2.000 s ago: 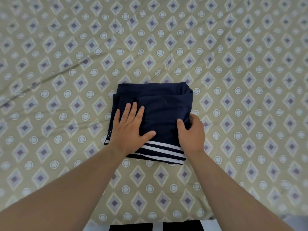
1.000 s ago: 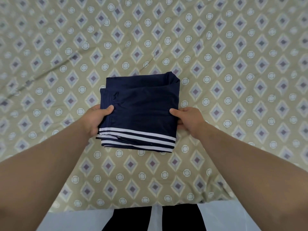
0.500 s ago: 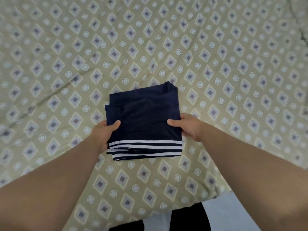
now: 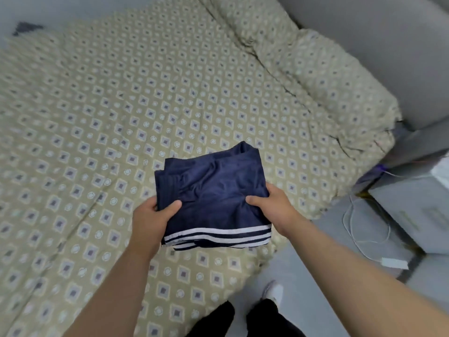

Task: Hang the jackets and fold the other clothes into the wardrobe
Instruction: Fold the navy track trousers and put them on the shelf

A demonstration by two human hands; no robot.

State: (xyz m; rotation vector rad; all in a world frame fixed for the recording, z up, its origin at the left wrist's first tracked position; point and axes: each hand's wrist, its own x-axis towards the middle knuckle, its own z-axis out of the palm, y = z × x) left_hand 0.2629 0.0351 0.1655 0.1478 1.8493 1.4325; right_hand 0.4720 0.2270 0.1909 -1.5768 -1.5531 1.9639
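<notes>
left hand (image 4: 155,216): pinches the near left edge of the folded garment (image 4: 213,194)
right hand (image 4: 273,207): grips its right edge
garment: held above the bed (image 4: 97,117)
risk: loose layers slip apart in carrying — grip only at the edges

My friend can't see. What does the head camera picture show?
The left hand and right hand grip a folded navy garment with white stripes over a patterned bed. A matching pillow lies at the bed's far right.
</notes>
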